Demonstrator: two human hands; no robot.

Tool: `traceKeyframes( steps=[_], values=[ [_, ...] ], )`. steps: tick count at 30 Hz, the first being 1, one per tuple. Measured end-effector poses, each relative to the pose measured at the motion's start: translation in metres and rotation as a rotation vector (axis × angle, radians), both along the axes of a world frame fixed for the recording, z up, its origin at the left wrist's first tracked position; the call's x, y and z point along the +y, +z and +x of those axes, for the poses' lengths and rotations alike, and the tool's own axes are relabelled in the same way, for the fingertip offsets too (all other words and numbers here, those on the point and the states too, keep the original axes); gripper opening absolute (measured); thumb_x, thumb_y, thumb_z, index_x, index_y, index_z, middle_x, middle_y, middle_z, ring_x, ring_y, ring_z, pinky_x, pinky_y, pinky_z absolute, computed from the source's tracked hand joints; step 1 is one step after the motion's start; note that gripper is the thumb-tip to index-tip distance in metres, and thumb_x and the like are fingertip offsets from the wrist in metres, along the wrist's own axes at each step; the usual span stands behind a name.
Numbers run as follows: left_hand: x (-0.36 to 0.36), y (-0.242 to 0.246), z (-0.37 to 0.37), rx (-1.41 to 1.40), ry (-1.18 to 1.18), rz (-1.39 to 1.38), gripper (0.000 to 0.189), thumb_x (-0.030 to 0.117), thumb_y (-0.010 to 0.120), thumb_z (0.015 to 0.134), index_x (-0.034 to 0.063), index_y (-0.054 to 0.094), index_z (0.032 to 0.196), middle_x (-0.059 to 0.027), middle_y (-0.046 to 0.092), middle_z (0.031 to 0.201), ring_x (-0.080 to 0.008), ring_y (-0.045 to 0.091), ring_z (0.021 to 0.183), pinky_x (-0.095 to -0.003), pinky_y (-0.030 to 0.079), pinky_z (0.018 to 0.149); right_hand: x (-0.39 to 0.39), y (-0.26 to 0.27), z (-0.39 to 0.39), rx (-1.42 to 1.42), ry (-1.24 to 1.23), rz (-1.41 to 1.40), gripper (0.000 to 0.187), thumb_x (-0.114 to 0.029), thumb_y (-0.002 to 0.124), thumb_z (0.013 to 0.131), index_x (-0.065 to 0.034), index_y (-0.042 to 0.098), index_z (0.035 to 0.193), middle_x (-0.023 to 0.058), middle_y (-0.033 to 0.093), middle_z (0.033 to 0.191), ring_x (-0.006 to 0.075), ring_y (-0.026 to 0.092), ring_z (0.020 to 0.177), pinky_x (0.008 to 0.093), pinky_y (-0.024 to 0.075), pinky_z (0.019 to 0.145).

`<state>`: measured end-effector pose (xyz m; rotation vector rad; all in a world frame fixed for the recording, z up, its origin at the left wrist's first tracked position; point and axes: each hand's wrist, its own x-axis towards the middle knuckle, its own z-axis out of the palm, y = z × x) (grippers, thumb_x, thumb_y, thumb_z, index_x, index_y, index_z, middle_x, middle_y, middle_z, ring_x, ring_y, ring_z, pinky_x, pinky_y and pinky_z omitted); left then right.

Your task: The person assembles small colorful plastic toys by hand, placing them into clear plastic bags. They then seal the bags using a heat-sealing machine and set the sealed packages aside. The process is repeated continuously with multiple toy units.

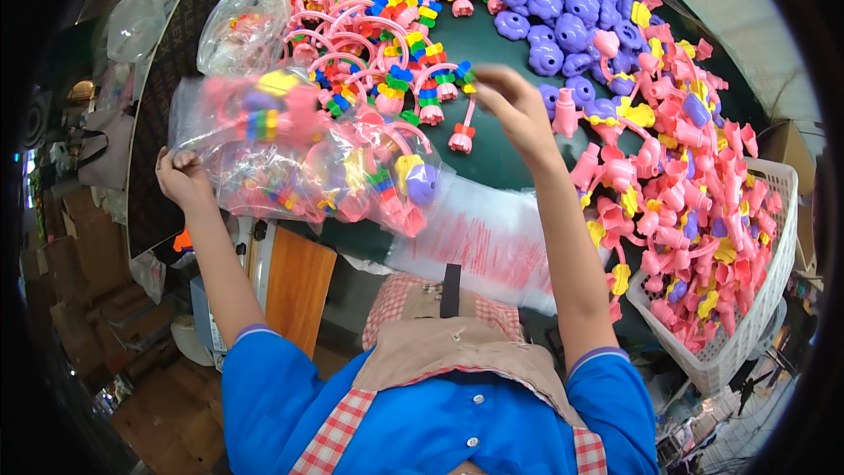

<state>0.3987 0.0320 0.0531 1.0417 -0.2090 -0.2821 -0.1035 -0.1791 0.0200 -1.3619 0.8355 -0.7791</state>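
Observation:
My left hand (186, 175) grips the edge of a clear plastic bag (244, 112), blurred, with pink, purple, yellow and multicoloured plastic toy parts inside. Against it lie further filled clear bags (376, 178). My right hand (514, 109), slightly blurred, is raised over the green tabletop at the right end of the pink arched pieces with coloured clips (395, 20); its fingers are bent, and whether they touch a clip is unclear. Below them lies a pink stem with a flower-shaped cup (462, 137). A stack of flat printed plastic bags (481, 237) lies at the near table edge.
Purple cloud-shaped parts (557, 6) are piled at the back. Pink and yellow parts (699, 211) spill along the right into a white plastic basket (768, 323). Another clear bag (244, 26) stands back left. A wooden board (300, 287) is below the left table edge.

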Motion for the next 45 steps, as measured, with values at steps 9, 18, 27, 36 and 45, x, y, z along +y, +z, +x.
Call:
traceKeyframes(
  steps=[9,18,27,36,45],
  values=[
    [-0.158,-0.124,-0.098,-0.723,-0.322,0.622,0.041,0.027,0.069,0.092,-0.0029,0.057,0.118,-0.014,0.059,0.116,-0.0222,0.055,0.11,-0.0347,0.042,0.097,-0.005,-0.109,-0.02,0.31,-0.315,0.05,0.083,-0.037,0.082,0.076,0.0073,0.045,0.137,0.0262,0.054,0.134,0.0326,0.058,0.12,0.0418,0.0478,0.099],
    [-0.246,-0.189,-0.156,-0.737,-0.38,1.139,0.096,0.073,0.069,0.072,0.0066,0.052,0.139,-0.0361,0.03,0.144,-0.0535,0.034,0.132,-0.0558,0.028,0.111,-0.103,-0.135,0.101,0.893,0.121,-0.401,0.128,-0.072,0.08,0.052,-0.0117,0.029,0.152,0.0234,0.037,0.151,0.0443,0.042,0.133,0.049,0.0388,0.109],
    [-0.268,-0.163,-0.341,-0.995,-0.598,1.002,0.076,0.05,0.075,0.081,0.0065,0.048,0.137,-0.043,0.005,0.148,-0.0606,0.011,0.139,-0.059,0.02,0.115,-0.102,-0.162,-0.083,0.827,-0.21,-0.513,0.072,-0.043,0.081,0.064,-0.004,0.061,0.12,0.0195,0.058,0.105,0.0386,0.061,0.101,0.0467,0.0507,0.087],
    [-0.252,-0.13,-0.373,-0.831,-1.089,0.761,0.065,0.04,0.072,0.085,0.0083,0.052,0.138,-0.0291,0.043,0.142,-0.0438,0.049,0.129,-0.0446,0.046,0.1,-0.018,-0.074,-0.163,0.599,-0.594,-0.447,0.059,-0.017,0.075,0.081,0.0027,0.051,0.131,0.0206,0.055,0.125,0.0357,0.055,0.113,0.0413,0.0456,0.097],
    [-0.138,-0.134,-0.115,-1.435,-0.595,1.735,0.078,0.066,0.065,0.078,0.0039,0.062,0.126,-0.0233,0.064,0.12,-0.0363,0.06,0.114,-0.0469,0.045,0.097,0.222,-0.108,-0.12,0.727,-0.425,-0.196,0.083,-0.024,0.084,0.072,0.0012,0.042,0.14,0.0211,0.049,0.134,0.0344,0.051,0.12,0.0433,0.0451,0.097]
  ],
)
